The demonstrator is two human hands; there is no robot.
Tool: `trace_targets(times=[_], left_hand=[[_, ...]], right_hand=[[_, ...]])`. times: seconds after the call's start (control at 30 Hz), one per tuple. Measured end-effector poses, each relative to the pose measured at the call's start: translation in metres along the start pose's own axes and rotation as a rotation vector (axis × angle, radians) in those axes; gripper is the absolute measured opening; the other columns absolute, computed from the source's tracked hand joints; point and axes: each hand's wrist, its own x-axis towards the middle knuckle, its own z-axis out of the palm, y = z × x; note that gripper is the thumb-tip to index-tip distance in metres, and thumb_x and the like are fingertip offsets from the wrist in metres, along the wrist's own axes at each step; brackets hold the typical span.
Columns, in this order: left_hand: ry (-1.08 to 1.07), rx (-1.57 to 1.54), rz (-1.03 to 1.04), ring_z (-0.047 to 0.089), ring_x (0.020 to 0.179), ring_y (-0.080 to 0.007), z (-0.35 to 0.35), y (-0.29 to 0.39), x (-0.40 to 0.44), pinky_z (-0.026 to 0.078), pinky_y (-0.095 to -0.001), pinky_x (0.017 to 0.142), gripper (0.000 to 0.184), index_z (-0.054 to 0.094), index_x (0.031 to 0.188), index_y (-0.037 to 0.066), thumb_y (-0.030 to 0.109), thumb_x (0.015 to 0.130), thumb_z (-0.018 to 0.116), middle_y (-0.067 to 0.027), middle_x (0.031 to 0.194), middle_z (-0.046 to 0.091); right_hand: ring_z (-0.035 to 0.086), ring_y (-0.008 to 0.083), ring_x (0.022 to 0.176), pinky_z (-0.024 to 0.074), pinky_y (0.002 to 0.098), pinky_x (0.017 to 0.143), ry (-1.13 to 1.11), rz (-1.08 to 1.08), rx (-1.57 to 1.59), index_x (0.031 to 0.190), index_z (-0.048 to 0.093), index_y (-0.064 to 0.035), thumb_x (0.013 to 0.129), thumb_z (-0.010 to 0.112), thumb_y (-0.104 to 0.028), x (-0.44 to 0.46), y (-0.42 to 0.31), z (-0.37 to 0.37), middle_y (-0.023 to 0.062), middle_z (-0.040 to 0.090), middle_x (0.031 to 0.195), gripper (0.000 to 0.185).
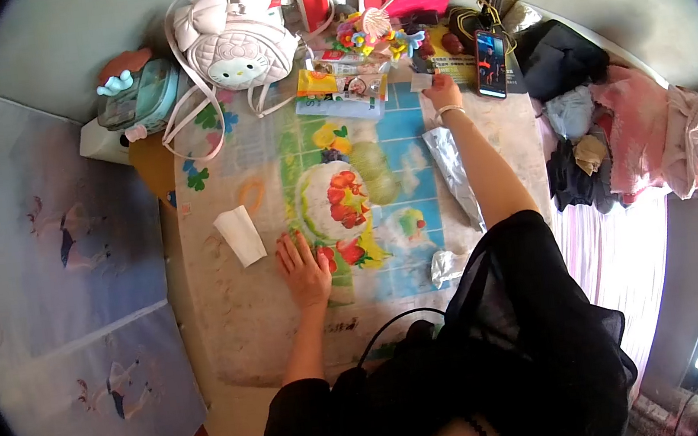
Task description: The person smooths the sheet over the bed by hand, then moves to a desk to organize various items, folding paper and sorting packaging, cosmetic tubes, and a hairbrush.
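Observation:
My left hand (305, 270) lies flat on the printed table cover (241, 336), fingers stretched out, holding nothing. Just beyond its fingertips is a folded white paper (240, 236). At the far side of the table my right hand (443, 95) pinches a small pale square piece (420, 82), too small to make out its kind. Beneath the right forearm lies a long silver foil wrapper (450, 172). A crumpled bit of foil (444, 268) rests nearer my body. Yellow packets (340, 86) sit left of the right hand.
A white kitty-face handbag (237, 53) and a teal clear box (141, 100) stand at the back left. A phone (490, 64) leans upright at the back right, beside a black bag (560, 57). A tan loop (251, 197) lies near the paper.

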Motion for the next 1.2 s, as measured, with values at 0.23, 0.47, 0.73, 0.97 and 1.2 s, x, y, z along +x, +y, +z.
trace_targets(times=[0.23, 0.47, 0.73, 0.97, 1.2], left_hand=[[-0.017, 0.024, -0.002, 0.026, 0.119, -0.0327, 0.0, 0.0, 0.001, 0.021, -0.043, 0.098, 0.054, 0.032, 0.124, 0.003, 0.027, 0.078, 0.048, -0.019, 0.128, 0.029], [0.008, 0.054, 0.014, 0.027, 0.118, -0.0328, 0.0, 0.0, 0.0, 0.022, -0.0432, 0.097, 0.055, 0.033, 0.123, 0.002, 0.026, 0.077, 0.049, -0.0189, 0.128, 0.028], [0.022, -0.006, 0.008, 0.028, 0.118, -0.0329, -0.003, 0.002, 0.0, 0.025, -0.0429, 0.096, 0.053, 0.03, 0.125, 0.004, 0.022, 0.079, 0.048, -0.0179, 0.129, 0.027], [0.057, 0.055, 0.031, 0.031, 0.115, -0.0333, 0.003, 0.001, 0.0, 0.025, -0.0432, 0.096, 0.052, 0.034, 0.122, 0.001, 0.024, 0.078, 0.048, -0.0193, 0.126, 0.031], [0.078, 0.034, 0.028, 0.032, 0.114, -0.0336, 0.004, 0.001, 0.001, 0.025, -0.0431, 0.096, 0.05, 0.035, 0.122, 0.002, 0.025, 0.078, 0.048, -0.0194, 0.125, 0.031]], right_hand=[[0.05, 0.0294, 0.089, 0.0402, 0.039, 0.077, -0.147, -0.317, -0.369, 0.091, 0.053, -0.0093, 0.062, 0.067, -0.027, -0.055, -0.05, 0.014, 0.0122, 0.051, 0.099, 0.036], [0.057, 0.0294, 0.08, 0.0461, 0.0386, 0.068, -0.347, 0.05, -0.376, 0.081, 0.056, -0.0093, 0.062, 0.068, -0.036, -0.079, -0.084, 0.029, 0.0118, 0.059, 0.086, 0.035], [0.057, 0.0275, 0.08, 0.046, 0.0377, 0.067, -0.348, 0.02, -0.39, 0.077, 0.058, -0.0102, 0.063, 0.067, -0.033, -0.07, -0.068, 0.017, 0.0101, 0.06, 0.082, 0.027], [0.056, 0.0266, 0.077, 0.0445, 0.0356, 0.068, -0.296, -0.141, -0.305, 0.088, 0.055, -0.0093, 0.066, 0.065, -0.027, -0.084, -0.051, -0.061, 0.0108, 0.058, 0.081, 0.03], [0.05, 0.027, 0.09, 0.0453, 0.0377, 0.069, -0.114, -0.423, -0.766, 0.093, 0.052, -0.0099, 0.066, 0.063, -0.024, -0.189, -0.039, -0.104, 0.01, 0.05, 0.097, 0.033]])
